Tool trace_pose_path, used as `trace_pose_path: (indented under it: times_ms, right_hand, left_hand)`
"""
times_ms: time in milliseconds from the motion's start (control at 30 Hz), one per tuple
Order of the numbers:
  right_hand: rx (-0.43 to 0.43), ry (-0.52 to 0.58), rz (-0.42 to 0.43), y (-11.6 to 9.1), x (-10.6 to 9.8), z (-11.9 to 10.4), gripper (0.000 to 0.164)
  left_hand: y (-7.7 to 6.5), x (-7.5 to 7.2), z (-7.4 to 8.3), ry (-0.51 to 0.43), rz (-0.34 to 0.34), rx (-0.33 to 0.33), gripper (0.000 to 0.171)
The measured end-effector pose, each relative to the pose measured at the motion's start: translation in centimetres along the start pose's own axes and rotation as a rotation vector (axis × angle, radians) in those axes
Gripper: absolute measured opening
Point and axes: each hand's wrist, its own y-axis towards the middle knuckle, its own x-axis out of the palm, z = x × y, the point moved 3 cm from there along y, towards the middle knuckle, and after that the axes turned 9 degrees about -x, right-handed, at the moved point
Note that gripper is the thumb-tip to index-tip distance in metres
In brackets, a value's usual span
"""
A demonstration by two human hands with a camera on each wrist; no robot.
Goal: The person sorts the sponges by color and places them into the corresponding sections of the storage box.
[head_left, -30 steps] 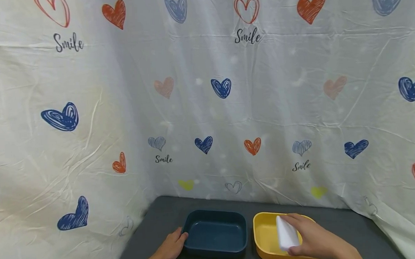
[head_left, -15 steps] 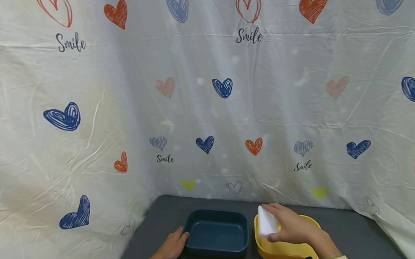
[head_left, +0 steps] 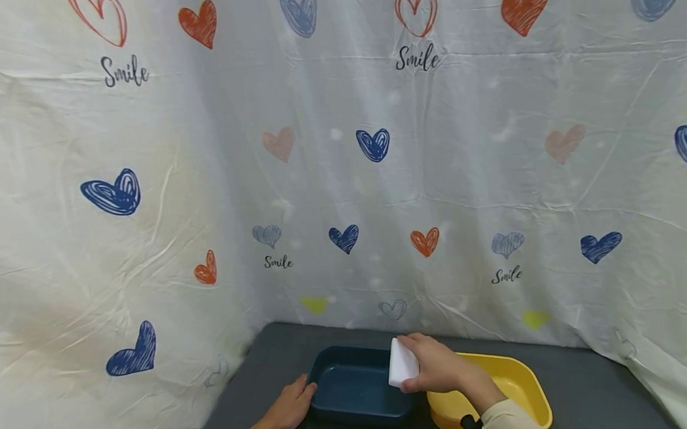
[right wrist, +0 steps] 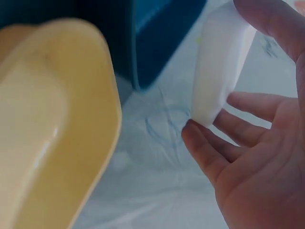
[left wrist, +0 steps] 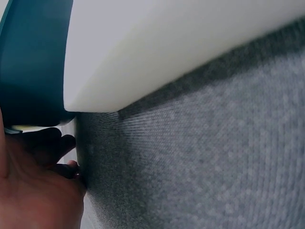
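My right hand (head_left: 438,366) pinches a white rectangular block (head_left: 402,364) between thumb and fingertips. The block is tilted upright over the right end of a dark blue bin (head_left: 349,388). In the right wrist view the white block (right wrist: 220,62) is gripped by its ends, clear of both bins. My left hand (head_left: 289,407) holds the blue bin's left side, thumb over the rim and fingers along the outer wall. The inside of the blue bin that shows is bare. A yellow bin (head_left: 528,391) stands to its right, partly hidden under my right forearm.
A second white block (left wrist: 138,43) lies on the grey table (head_left: 291,342) in front of the blue bin; only its edge shows in the head view. A white curtain (head_left: 461,172) printed with hearts hangs behind and left of the table.
My right hand has carried the white block leftward from above the yellow bin to above the blue bin's right end. My left hand keeps its place on the blue bin.
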Motion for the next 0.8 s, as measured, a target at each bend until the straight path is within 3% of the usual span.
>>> trace_pose_path:
  times_ms: [67, 367, 633, 800]
  right_hand:
    - [-0.011, -0.01, -0.008, 0.9, 0.8, -0.4, 0.091]
    - [-0.04, -0.031, -0.035, 4.2, 4.1, -1.0, 0.088]
    - [-0.053, -0.054, -0.048, 6.1, 6.9, -1.1, 0.086]
    - [-0.055, -0.07, -0.064, 7.4, 8.6, -1.5, 0.084]
  left_hand:
    - [0.9, 0.4, -1.0, -0.042, -0.009, 0.005, 0.083]
    - [0.0, 0.2, 0.0, -0.059, -0.057, -0.034, 0.075]
    - [0.0, 0.3, -0.2, 0.006, -0.027, -0.02, 0.082]
    - [-0.1, 0.1, 0.1, -0.05, -0.032, -0.023, 0.076]
